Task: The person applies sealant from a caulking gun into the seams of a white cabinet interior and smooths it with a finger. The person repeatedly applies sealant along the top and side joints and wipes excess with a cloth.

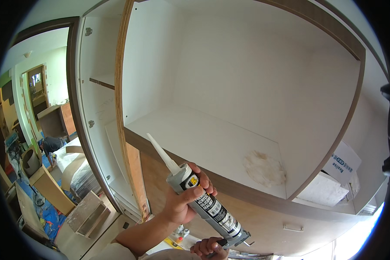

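My left hand (190, 198) is wrapped around the upper part of a sealant cartridge (211, 208), whose white nozzle (162, 154) points up and to the left. The cartridge sits in a caulking gun (240, 239). Low in the picture, my right hand (211, 247) grips the gun's handle, most of which is hidden by the fingers. Behind the nozzle is the front edge of an open white cabinet (214, 65) with brown edging. A brownish smeared patch (265, 168) marks the cabinet's floor, towards the right.
Exposed plywood (119, 81) edges the cabinet's left side. A doorway at the left shows a crouching person (52, 144), furniture panels and a wooden box (87, 214). Small bottles (182, 231) and a yellow level (173, 243) lie below my hands. A white box (325, 188) is at the right.
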A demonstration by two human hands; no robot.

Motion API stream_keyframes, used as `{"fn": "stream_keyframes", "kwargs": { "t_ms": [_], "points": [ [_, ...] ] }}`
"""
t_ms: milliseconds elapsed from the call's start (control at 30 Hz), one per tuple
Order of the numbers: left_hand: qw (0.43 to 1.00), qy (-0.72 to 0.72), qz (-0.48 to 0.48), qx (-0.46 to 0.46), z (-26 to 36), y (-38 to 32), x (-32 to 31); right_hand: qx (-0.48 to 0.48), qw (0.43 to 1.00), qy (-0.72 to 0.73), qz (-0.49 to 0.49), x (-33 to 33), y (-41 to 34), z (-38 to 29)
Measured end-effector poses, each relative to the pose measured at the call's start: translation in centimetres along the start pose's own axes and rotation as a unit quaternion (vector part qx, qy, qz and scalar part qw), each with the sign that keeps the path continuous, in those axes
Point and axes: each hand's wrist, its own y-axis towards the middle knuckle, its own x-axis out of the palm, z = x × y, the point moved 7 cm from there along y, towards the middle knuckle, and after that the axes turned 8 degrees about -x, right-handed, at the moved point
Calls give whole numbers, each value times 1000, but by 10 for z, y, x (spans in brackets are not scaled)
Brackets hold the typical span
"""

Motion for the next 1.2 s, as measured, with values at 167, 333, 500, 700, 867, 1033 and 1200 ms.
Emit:
{"fn": "stream_keyframes", "kwargs": {
  "t_ms": [167, 333, 500, 700, 867, 1033, 1200],
  "points": [
    [1000, 24, 13, -11, -7, -1, -9, -1, 999, -25, 25, -15, 1, 4],
    [999, 42, 25, -20, -11, -1, -13, 12, 1000, 2, 4, -23, 4, 8],
    [998, 43, 36, -26, -15, 0, -17, 22, 999, 23, 7, -31, 4, 11],
    [997, 44, 50, -26, -18, 1, -23, 37, 998, 56, 19, -41, 3, 16],
    [994, 72, 82, -32, -24, 3, -30, 62, 991, 118, 19, -44, 6, 25],
    [991, 83, 103, -24, -26, 6, -44, 94, 995, -33, 30, -51, 14, 17],
    [982, 177, 61, -30, -18, 0, -63, 231, 797, -536, -155, -27, 23, -66]
  ]
}}
